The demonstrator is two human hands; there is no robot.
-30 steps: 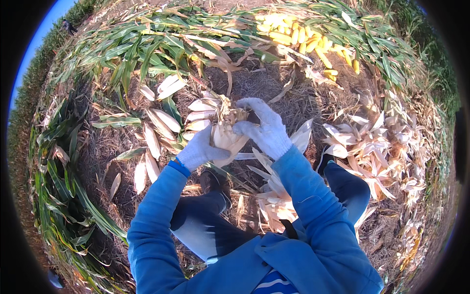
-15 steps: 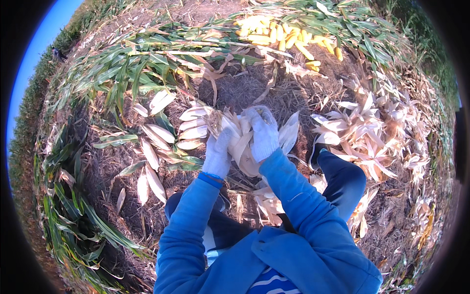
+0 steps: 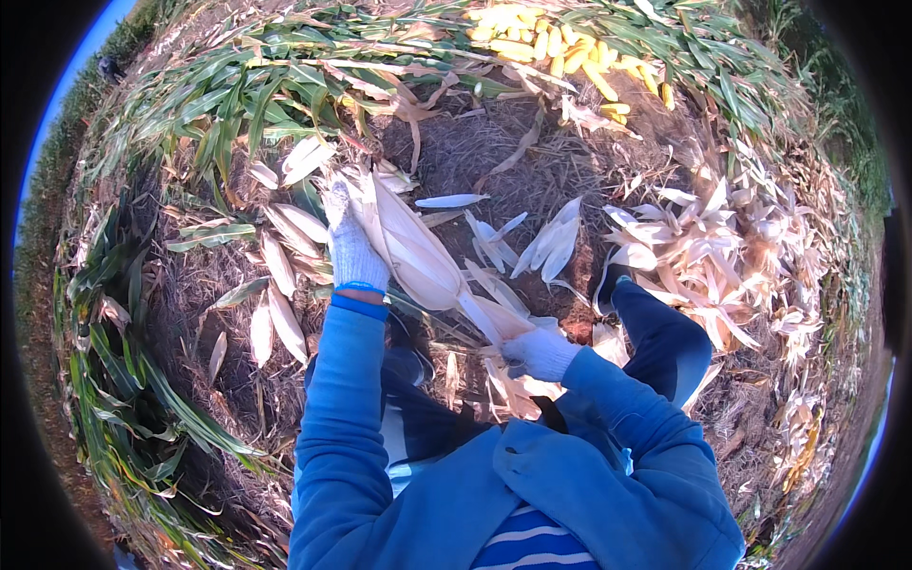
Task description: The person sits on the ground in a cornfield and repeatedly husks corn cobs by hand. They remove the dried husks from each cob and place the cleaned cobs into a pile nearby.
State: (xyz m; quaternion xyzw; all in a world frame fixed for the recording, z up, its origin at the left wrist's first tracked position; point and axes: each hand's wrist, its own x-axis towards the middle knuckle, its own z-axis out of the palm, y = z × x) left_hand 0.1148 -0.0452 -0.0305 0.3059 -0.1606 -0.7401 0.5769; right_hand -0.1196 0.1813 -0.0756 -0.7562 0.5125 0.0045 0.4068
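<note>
Both hands wear white knit gloves. My left hand (image 3: 353, 245), at left of centre, is closed on an ear of corn (image 3: 410, 249) in its pale dry husk. My right hand (image 3: 543, 353) sits lower and nearer my body, closed on the tail of a long husk strip (image 3: 486, 313). This strip stretches between the two hands and runs down to the right. The kernels of the held ear are hidden. Several unhusked ears (image 3: 288, 325) lie on the ground left of my left hand.
Husked yellow cobs (image 3: 570, 49) lie heaped at the far side. A pile of dry husks (image 3: 708, 261) spreads on the right. Loose husk leaves (image 3: 554, 239) lie beyond my right hand. Green corn stalks (image 3: 256, 95) line the far left, with more (image 3: 123, 380) at left.
My right hand has moved down toward my body with the husk strip, away from my left hand. My left hand has shifted left and farther away. Loose husk leaves now show at the centre.
</note>
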